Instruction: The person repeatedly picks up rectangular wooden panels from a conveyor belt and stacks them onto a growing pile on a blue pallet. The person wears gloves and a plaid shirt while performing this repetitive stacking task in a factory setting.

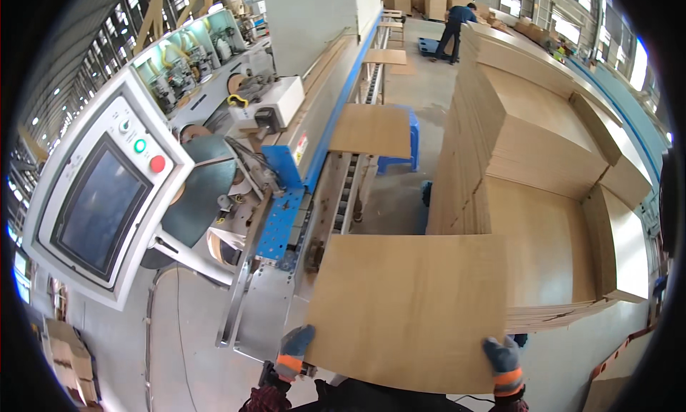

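A flat rectangular wooden panel [407, 308] spans the space in front of me, level with the machine's feed side. My left hand [295, 346], in a grey and orange work glove, grips its near left corner. At the near right edge my right hand [504, 360], gloved alike, holds the same panel. Thumbs and fingers are partly hidden by the board. Its left side lies beside the metal infeed table [268, 312] and the blue perforated plate [282, 222]. Farther along the roller track rests a second panel [371, 128].
Tall stacks of wooden panels [464, 169] stand close on the right. To the left, a control console [107, 190] with a screen and buttons juts out on an arm [193, 258]. A blue plastic stool [404, 158] sits beyond the track. Far back, a person [457, 30] bends over.
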The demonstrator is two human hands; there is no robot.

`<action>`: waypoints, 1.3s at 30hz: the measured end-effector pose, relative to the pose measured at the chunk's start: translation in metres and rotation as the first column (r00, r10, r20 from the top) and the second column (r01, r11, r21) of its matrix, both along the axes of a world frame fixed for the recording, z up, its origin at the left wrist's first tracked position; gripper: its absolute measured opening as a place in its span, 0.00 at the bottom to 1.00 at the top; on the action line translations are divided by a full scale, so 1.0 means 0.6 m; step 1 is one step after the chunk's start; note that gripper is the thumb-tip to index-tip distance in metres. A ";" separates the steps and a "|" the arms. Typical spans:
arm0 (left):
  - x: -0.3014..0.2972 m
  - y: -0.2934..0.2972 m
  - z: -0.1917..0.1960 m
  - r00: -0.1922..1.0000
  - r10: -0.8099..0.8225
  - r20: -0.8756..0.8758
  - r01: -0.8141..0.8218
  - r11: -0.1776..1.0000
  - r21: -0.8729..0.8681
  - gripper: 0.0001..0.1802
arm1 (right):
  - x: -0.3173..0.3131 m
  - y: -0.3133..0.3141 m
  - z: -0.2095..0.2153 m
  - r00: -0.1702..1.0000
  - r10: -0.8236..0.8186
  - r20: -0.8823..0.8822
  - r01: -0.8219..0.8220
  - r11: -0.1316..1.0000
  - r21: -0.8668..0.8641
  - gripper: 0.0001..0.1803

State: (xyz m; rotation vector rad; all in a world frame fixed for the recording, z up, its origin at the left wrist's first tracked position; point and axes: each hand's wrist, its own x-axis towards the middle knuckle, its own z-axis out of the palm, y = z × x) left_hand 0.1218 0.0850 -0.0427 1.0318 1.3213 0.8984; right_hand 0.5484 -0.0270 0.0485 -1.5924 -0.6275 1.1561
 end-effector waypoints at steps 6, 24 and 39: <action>-0.119 -0.005 0.015 0.516 0.167 -0.840 -0.144 0.984 0.107 0.21 | -0.134 0.089 -0.133 0.980 0.155 -0.127 -0.163 0.985 -0.056 0.14; 0.012 0.128 -0.035 0.409 0.427 -0.807 0.353 0.741 0.571 0.24 | -0.252 0.304 -0.322 0.992 0.077 0.101 -0.091 0.987 0.135 0.15; 0.050 0.277 -0.074 0.307 0.410 -0.859 0.459 0.727 0.511 0.30 | -0.216 0.392 -0.236 0.875 0.110 0.471 -0.192 0.973 0.130 0.21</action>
